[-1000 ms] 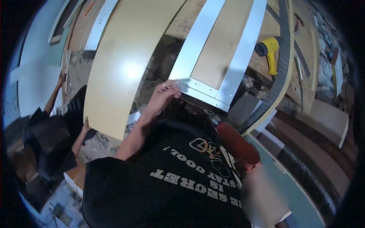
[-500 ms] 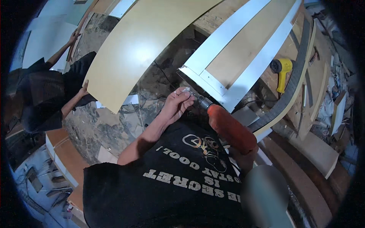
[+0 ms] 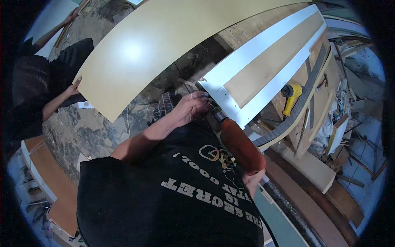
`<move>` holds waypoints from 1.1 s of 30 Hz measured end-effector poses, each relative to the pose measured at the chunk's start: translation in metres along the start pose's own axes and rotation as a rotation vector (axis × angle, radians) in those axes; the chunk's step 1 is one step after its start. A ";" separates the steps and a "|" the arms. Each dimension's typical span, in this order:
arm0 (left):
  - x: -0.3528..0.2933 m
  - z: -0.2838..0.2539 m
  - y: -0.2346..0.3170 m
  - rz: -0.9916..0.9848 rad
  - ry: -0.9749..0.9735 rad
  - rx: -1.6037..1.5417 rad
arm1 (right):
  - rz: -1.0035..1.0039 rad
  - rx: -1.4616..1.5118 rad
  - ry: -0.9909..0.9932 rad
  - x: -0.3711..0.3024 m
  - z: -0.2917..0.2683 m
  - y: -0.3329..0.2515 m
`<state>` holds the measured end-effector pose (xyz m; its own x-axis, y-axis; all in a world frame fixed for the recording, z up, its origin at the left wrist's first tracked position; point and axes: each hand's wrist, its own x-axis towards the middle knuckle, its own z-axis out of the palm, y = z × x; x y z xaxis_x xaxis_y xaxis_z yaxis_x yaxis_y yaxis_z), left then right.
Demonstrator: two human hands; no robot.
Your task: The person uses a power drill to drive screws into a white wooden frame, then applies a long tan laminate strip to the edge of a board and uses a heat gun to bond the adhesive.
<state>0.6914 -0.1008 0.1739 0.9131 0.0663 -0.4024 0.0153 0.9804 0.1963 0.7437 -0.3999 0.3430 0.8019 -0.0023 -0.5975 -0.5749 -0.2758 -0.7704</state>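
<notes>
A red power drill [image 3: 240,145] with a metal chuck [image 3: 219,114] lies across the front of my black shirt, its nose toward the white-bordered panel [image 3: 232,102]. My right hand [image 3: 253,178] is closed on the drill at its rear, mostly hidden behind its body. My left hand [image 3: 190,108] is pinched at the drill's front end, beside the panel's near end. Whatever is between those fingertips is too small and dark to make out.
At left, another person's hand [image 3: 74,88] holds the corner of a large cream sheet [image 3: 123,61]. A yellow heat-gun-like tool [image 3: 291,99] rests right of the panel, by a curved grey-faced strip [image 3: 284,126]. Scrap wood [image 3: 339,133] lies farther right.
The drill's nose and my left fingertips have come closer to the panel's near end. My view has shifted, and a checked cloth now shows behind my left hand.
</notes>
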 end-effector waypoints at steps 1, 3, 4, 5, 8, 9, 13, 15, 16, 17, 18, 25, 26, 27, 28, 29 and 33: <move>0.001 0.003 0.004 -0.011 0.046 0.033 | 0.004 0.160 0.002 0.000 0.000 0.003; 0.002 0.004 0.006 -0.024 0.093 0.073 | -0.086 -0.189 0.011 -0.005 0.007 0.002; 0.003 0.005 0.009 -0.038 0.146 0.124 | -0.116 -0.308 0.016 -0.011 0.019 -0.008; 0.003 0.005 0.013 -0.036 0.142 0.116 | -0.177 -0.359 -0.021 -0.019 0.028 -0.019; 0.002 0.007 0.023 -0.015 0.147 0.250 | -0.323 -0.429 -0.156 -0.023 0.025 -0.025; 0.002 0.009 0.026 -0.043 0.148 0.273 | -0.405 -0.438 -0.262 -0.021 0.021 -0.023; 0.014 -0.008 0.014 -0.098 0.172 0.216 | -0.480 -0.588 -0.219 -0.039 0.075 -0.064; 0.023 -0.020 0.008 -0.106 0.149 0.142 | -0.379 -0.626 -0.158 -0.041 0.089 -0.073; 0.026 -0.025 0.004 -0.109 0.139 0.107 | -0.371 -0.637 -0.157 -0.041 0.094 -0.077; 0.029 -0.028 -0.001 -0.114 0.128 0.072 | -0.388 -0.652 -0.158 -0.040 0.099 -0.081; 0.030 -0.025 -0.005 0.012 0.105 0.237 | -0.403 -0.667 -0.155 -0.041 0.104 -0.083; 0.042 -0.013 -0.006 -0.258 0.195 -0.319 | -0.534 -0.873 -0.233 -0.024 0.122 -0.115; 0.043 -0.016 -0.008 -0.258 0.197 -0.330 | -0.553 -0.911 -0.246 -0.023 0.127 -0.120; 0.041 -0.011 -0.004 -0.268 0.172 -0.311 | -0.569 -0.949 -0.254 -0.023 0.131 -0.124; 0.039 -0.007 -0.001 -0.278 0.147 -0.292 | -0.564 -0.958 -0.254 -0.022 0.134 -0.128; 0.040 -0.006 -0.003 -0.281 0.148 -0.301 | -0.548 -0.987 -0.262 -0.021 0.137 -0.132; 0.047 -0.014 -0.017 -0.245 0.215 -0.403 | -0.561 -1.073 -0.278 -0.018 0.155 -0.145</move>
<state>0.7278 -0.1120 0.1389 0.7973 -0.1791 -0.5765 0.0212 0.9627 -0.2697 0.7875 -0.2105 0.4309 0.7565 0.5377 -0.3722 0.3651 -0.8195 -0.4417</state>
